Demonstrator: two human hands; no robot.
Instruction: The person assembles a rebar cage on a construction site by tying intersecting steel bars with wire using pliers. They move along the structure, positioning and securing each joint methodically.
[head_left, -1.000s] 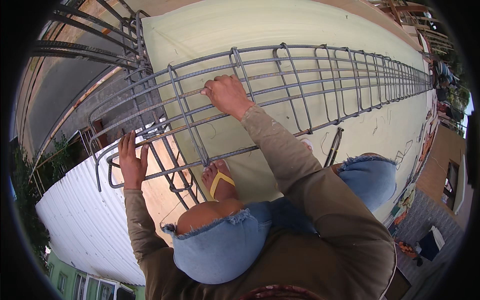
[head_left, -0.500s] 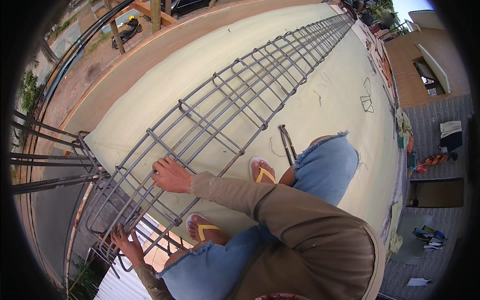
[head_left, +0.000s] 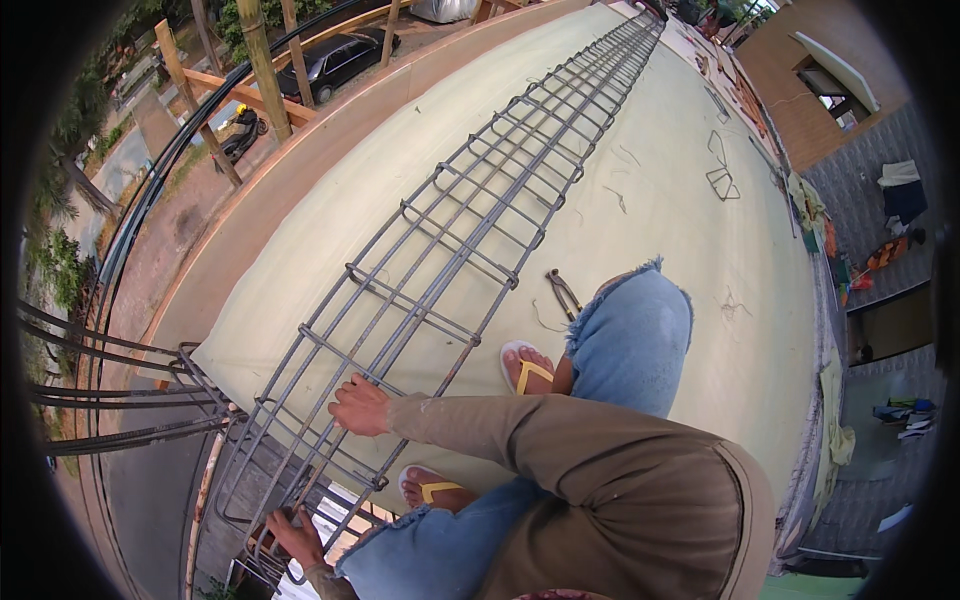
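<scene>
A long rebar cage (head_left: 435, 270) of dark steel bars and stirrups runs from beside my legs to the far end of a pale sheeted surface. My right hand (head_left: 361, 407) is closed around a lengthwise bar in its near part, with the fingertips partly hidden. At the cage's near end, my left hand (head_left: 295, 537) curls its fingers round the bars by the last stirrups. Steel pincers (head_left: 563, 293) lie on the sheet beyond my right foot (head_left: 527, 370), their handles partly covered by my knee.
Several upright-column bars (head_left: 130, 400) jut out at the left, over a drop to the street. A formwork board (head_left: 230, 210) edges the left side. Loose stirrups (head_left: 720, 180) and wire scraps (head_left: 615, 198) lie on the right. My left foot (head_left: 435, 490) is beside the cage.
The view has shifted, so the cage's near end appears lower and farther right. Both hands stay on the cage; my left fingers look more curled than before.
</scene>
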